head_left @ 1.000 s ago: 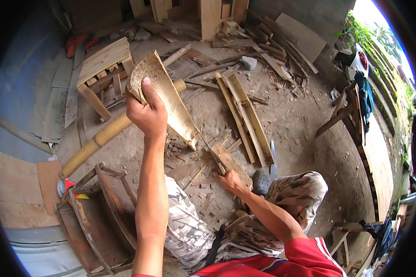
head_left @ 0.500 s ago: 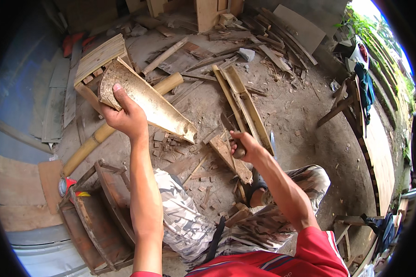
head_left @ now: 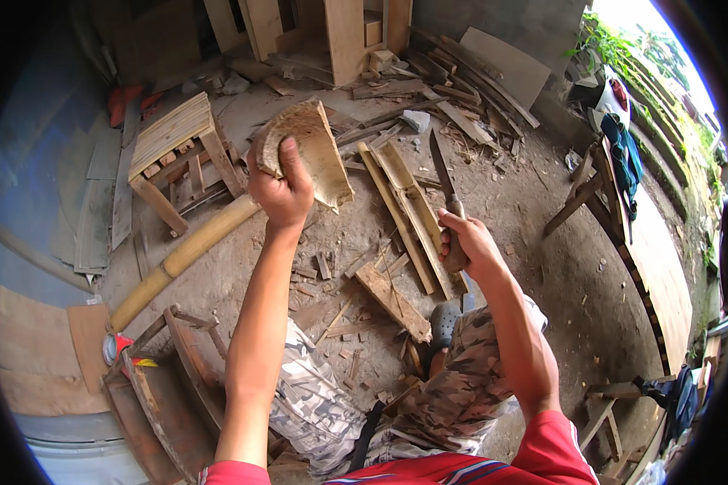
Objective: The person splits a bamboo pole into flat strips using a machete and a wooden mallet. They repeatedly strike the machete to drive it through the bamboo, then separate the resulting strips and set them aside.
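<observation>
Clenches the left grip (head_left: 280,184) on the near end of a split bamboo piece (head_left: 325,158), pressing it under the thumb. Holds the piece aloft, left of centre, just to the right of a low slatted stool (head_left: 170,133) in the view. Compared with half a second ago, brings the bamboo away from overlapping the stool and turns it, so that it looks much shorter, with the far end nearer the hand in the view.

Closes the right grip (head_left: 471,242) round the handle of a knife (head_left: 442,166). Points the blade up and away from the body, well apart from the bamboo. Differs from a second ago, when seen with the tip at the piece's lower end; now lifts it clear, just to the right of two split bamboo lengths (head_left: 413,217) lying on the floor (head_left: 578,279).

Leaves a rough wood block (head_left: 392,303) lying below and between both arms, as before, beside a grey clog (head_left: 443,320), now less hidden by the forearm. Farther left, keeps a long bamboo pole (head_left: 188,252) lying aslant, with its far end now hidden behind the left hand.
</observation>
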Tool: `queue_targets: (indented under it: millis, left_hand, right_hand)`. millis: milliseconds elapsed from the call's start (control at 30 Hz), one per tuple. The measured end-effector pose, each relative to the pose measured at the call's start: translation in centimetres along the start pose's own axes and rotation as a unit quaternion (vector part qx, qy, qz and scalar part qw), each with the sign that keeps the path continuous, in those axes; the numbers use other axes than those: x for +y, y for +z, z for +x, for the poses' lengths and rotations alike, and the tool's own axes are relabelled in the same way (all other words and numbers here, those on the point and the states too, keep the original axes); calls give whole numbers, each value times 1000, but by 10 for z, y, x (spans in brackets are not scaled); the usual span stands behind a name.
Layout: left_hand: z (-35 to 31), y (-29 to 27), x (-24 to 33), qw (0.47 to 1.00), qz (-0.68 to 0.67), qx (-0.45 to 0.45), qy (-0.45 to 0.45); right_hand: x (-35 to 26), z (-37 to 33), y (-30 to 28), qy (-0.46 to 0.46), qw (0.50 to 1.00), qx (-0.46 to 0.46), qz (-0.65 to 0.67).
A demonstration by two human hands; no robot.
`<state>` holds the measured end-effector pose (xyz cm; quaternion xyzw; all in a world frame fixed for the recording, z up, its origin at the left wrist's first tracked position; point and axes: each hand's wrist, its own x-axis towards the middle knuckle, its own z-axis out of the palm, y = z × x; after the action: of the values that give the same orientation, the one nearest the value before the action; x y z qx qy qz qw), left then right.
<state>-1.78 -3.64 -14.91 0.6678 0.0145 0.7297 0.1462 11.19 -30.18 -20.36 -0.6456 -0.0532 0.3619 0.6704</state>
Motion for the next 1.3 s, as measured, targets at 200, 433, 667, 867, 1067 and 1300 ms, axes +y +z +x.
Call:
queue_targets:
  millis: [200,433,667,867,1067,1300]
  left_hand:
    - [-53,12,-14,991,7,-107,-85]
    - [-51,16,-1,982,51,-151,-99]
    - [-48,22,20,980,79,-178,-41]
    - [-52,32,32,984,47,-168,23]
    - [-55,34,41,984,43,-167,39]
    - [-61,36,40,985,36,-162,47]
  right_hand:
    - [0,-10,20,-64,996,-8,-62]
    - [4,-33,39,-283,956,-17,-70]
    - [9,-53,50,-388,896,25,-213]
    - [15,-61,62,-364,899,30,-243]
    - [14,-59,57,-356,898,27,-258]
    - [17,-66,61,-350,905,28,-240]
